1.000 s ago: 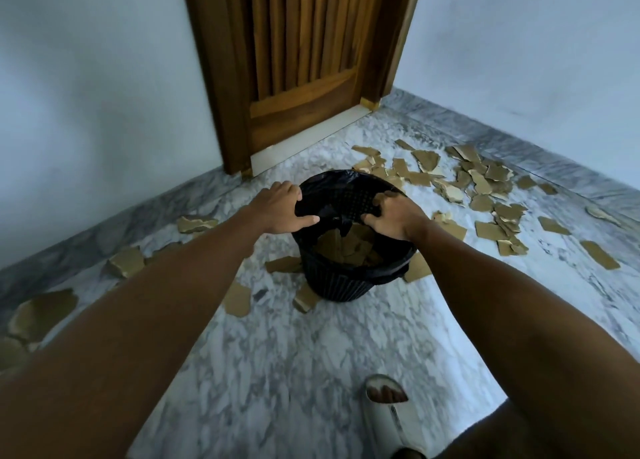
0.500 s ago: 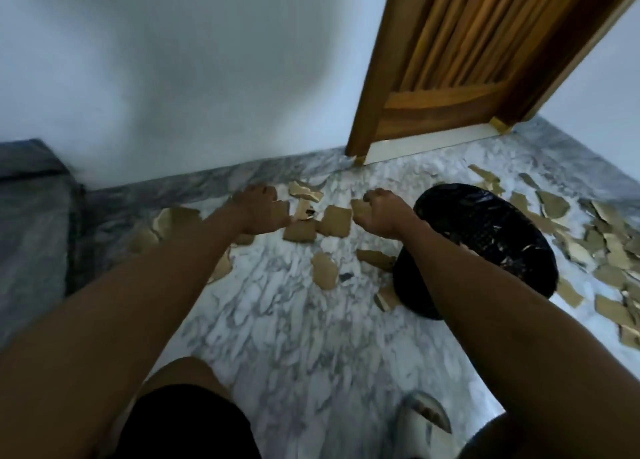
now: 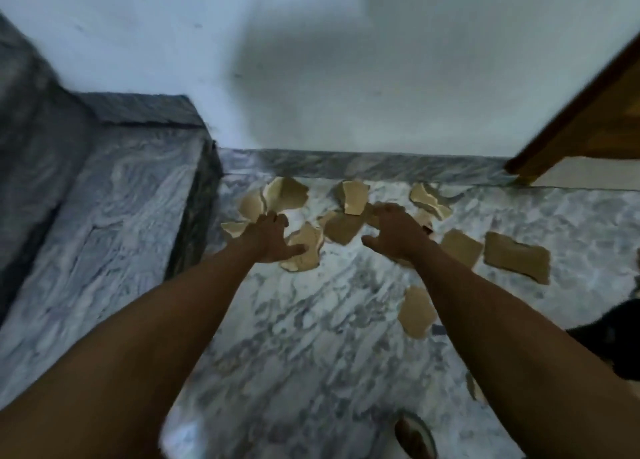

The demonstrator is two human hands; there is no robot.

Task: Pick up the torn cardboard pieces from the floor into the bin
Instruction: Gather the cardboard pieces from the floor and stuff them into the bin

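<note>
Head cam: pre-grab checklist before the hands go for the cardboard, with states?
1. Left hand free to grab: ok, fingers spread, holding nothing.
2. Right hand free to grab: ok, open, nothing in it.
3. Target under left hand: ok, a torn cardboard piece lies flat on the marble floor at its thumb; whether they touch, cannot tell.
4. Target for right hand: ok, darker piece lies beside its fingers.
5. Bin within reach for the drop: cannot tell, only a black edge shows at the right border.
6. Image sharp enough to judge piece edges: not ok, frame is motion-blurred.
</note>
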